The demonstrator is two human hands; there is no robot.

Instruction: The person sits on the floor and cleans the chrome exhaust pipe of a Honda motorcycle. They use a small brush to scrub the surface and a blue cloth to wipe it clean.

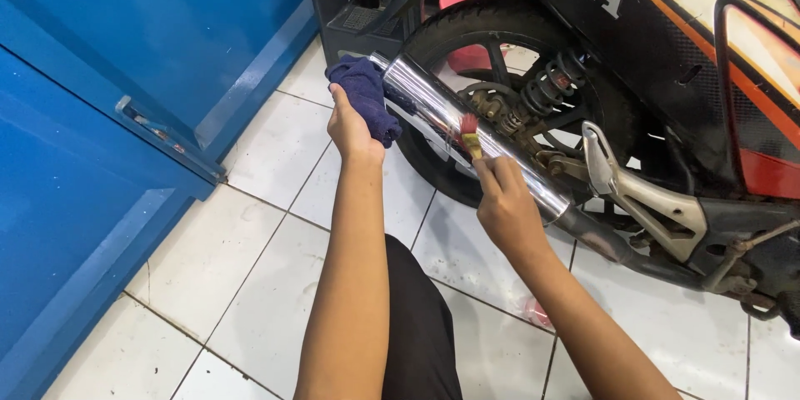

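- Left hand (352, 129): upper centre of the frame, its grip wrapped around a dark blue cloth (367, 96) that it presses against the rear end of the chrome exhaust muffler (467, 137). The cloth is judged soft, light and easily bunched; it takes a whole-palm hold, as shown.
- Right hand (504, 204): centre of the frame, its grip pinched narrow on the pale handle of a small paintbrush (471, 135), whose red bristles touch the muffler's upper side.
- Paintbrush: judged light, with a stiff handle and yielding bristles; best taken low on the handle, clear of the bristles, for fine control.
- Chrome exhaust muffler: runs diagonally from upper centre down toward the right, fixed to the motorcycle (667, 50). Its polished skin reflects the surroundings and is judged hard, smooth and slippery under bare fingers; the cloth gives the surer purchase. It is judged rigid and heavy, a part to steady rather than to lift.
- Rear wheel (500, 42): behind the muffler, with a coil shock absorber (550, 83) and a silver footrest bracket (637, 192) to its right.
- White tiled floor (250, 267): lower half of the frame, carrying the motorcycle.
- Blue metal panel (108, 117): fills the left side, well apart from both hands.
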